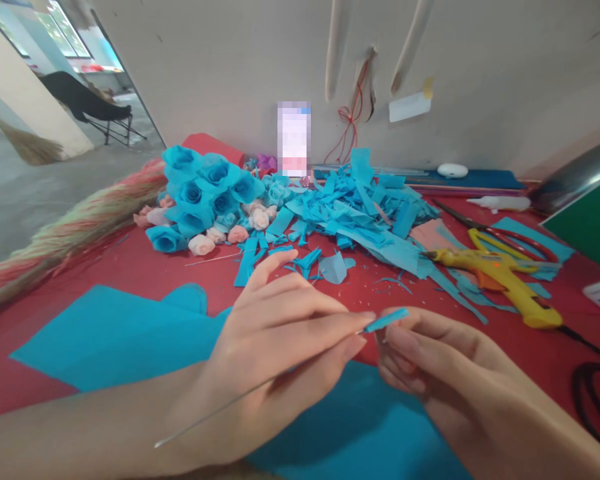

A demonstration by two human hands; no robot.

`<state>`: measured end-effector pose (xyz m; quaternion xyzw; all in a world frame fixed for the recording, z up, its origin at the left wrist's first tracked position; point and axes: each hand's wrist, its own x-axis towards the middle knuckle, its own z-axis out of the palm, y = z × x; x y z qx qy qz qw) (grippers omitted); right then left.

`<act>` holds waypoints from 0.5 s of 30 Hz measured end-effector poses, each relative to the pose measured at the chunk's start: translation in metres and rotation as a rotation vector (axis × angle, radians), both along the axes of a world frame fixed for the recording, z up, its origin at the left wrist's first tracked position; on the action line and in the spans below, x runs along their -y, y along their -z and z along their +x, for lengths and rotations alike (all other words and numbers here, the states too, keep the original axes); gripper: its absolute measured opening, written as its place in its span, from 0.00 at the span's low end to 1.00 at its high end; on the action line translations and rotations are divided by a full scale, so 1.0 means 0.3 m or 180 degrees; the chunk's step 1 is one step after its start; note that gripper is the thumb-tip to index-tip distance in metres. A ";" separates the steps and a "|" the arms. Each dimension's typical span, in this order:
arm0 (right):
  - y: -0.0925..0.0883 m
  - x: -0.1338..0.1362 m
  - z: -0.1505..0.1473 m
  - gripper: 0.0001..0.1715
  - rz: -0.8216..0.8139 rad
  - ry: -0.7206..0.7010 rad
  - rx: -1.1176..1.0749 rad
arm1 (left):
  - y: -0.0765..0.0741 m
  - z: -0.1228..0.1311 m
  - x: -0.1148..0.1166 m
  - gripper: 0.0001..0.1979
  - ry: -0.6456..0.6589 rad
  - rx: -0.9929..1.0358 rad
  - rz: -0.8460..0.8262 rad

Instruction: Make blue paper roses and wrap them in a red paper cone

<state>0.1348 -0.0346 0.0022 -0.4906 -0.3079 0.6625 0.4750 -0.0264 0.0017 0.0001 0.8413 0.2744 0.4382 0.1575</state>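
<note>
My left hand (280,327) pinches a thin metal wire (215,413) that slants down to the lower left. At the wire's tip sits a small blue paper strip (387,320), rolled tight. My right hand (430,360) has its fingers curled around that strip's end, touching the left fingertips. Both hands hover above a large blue paper sheet (110,333) on the red table (155,267).
Blue paper roses (200,193) with small pink ones are piled at the back left. Cut blue scraps (360,207) cover the middle. A yellow glue gun (505,280), red scissors (505,237), a white glue bottle (500,202) and a black cord (595,393) lie right. A broom (70,233) lies left.
</note>
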 end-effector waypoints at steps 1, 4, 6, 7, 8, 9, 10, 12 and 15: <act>0.000 0.000 0.000 0.09 -0.0022 0.0012 0.0010 | 0.000 0.000 -0.001 0.08 0.0013 0.0006 0.0018; 0.002 0.006 0.001 0.09 -0.0030 -0.0024 -0.0005 | 0.003 -0.002 -0.002 0.08 0.0077 0.0011 0.0084; 0.006 0.012 0.003 0.10 0.0046 -0.0075 -0.0010 | 0.004 -0.003 -0.001 0.08 0.0105 -0.0016 0.0113; 0.009 0.012 0.005 0.11 0.0100 -0.0089 0.0001 | 0.004 -0.004 0.000 0.09 0.0113 -0.0017 0.0110; 0.013 0.010 0.007 0.11 0.0123 -0.0083 0.0051 | 0.004 -0.004 0.000 0.09 0.0114 0.0007 0.0088; 0.016 0.004 0.009 0.10 0.0130 -0.0095 0.0122 | 0.002 -0.004 0.001 0.09 0.0120 0.0039 0.0026; 0.018 -0.004 0.011 0.09 0.0130 -0.0113 0.0193 | 0.000 -0.004 0.001 0.09 0.0129 0.0089 -0.0055; 0.019 -0.024 0.014 0.06 0.0126 -0.0057 0.0366 | -0.006 -0.003 0.001 0.08 0.0137 0.0203 -0.0281; 0.010 -0.044 0.020 0.06 0.0195 0.0178 0.0629 | -0.016 0.002 -0.001 0.08 0.0126 0.0280 -0.0625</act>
